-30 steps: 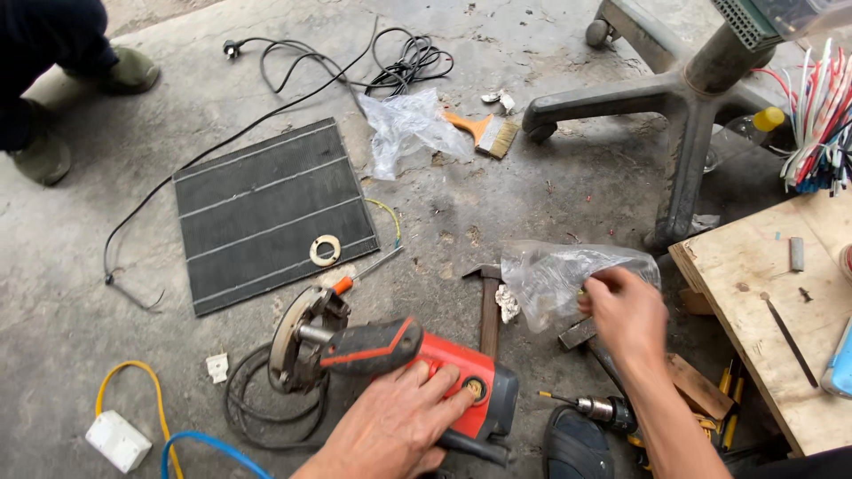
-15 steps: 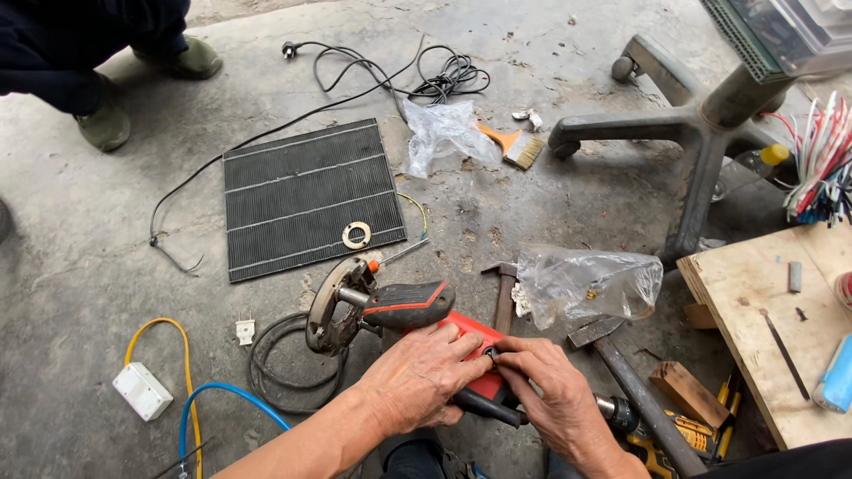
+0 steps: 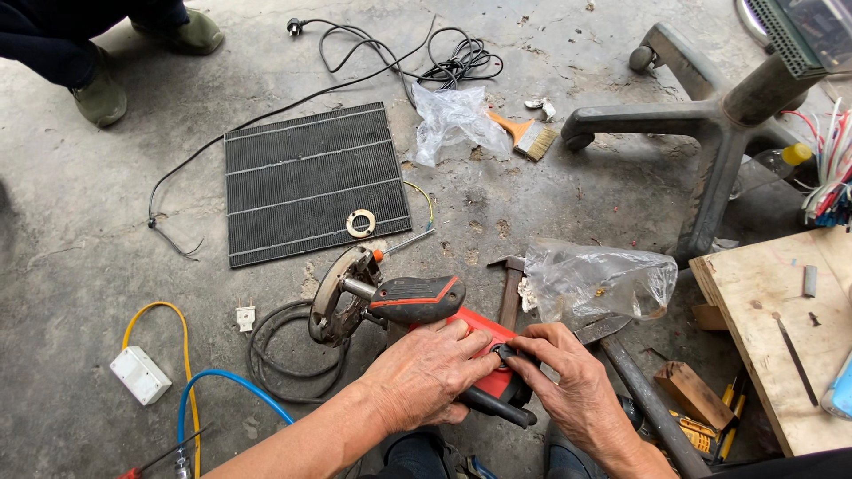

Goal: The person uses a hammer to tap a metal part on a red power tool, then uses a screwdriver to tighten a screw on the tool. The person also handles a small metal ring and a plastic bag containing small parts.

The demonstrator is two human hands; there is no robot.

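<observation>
Your left hand (image 3: 426, 372): laid over the red plastic body of the red-and-black angle grinder (image 3: 417, 306), grip closed on it, holding it against the concrete floor (image 3: 89, 231) near the lower middle of the view.

Your right hand (image 3: 572, 381): fingertips (image 3: 519, 348) pinched together on a small dark part at the rear of the grinder's red body; what that part is cannot be told.

Angle grinder: lies on the floor with its round metal guard to the left, black side handle with red trim pointing right, and a coiled black cable (image 3: 275, 350) just beside the guard.

Wooden-handled hammer (image 3: 508, 288): on the floor just behind the grinder, touching the crumpled clear plastic bag (image 3: 599, 279).

Black ribbed rectangular grille panel (image 3: 311, 182): flat on the floor beyond the grinder, with a pale flat ring (image 3: 360, 223) on its near right corner.

Second clear plastic bag (image 3: 453, 120) and a wooden-handled paintbrush (image 3: 524, 135): side by side, further off.

Grey metal chair base with castors (image 3: 701, 124): upper right.

Pale plywood board (image 3: 781, 328): right edge of the view.

White plastic box on a yellow cable (image 3: 139, 374), with a blue cable (image 3: 222, 390) beside it: lower left.

Another person's green shoes (image 3: 102, 89): upper left corner.
</observation>
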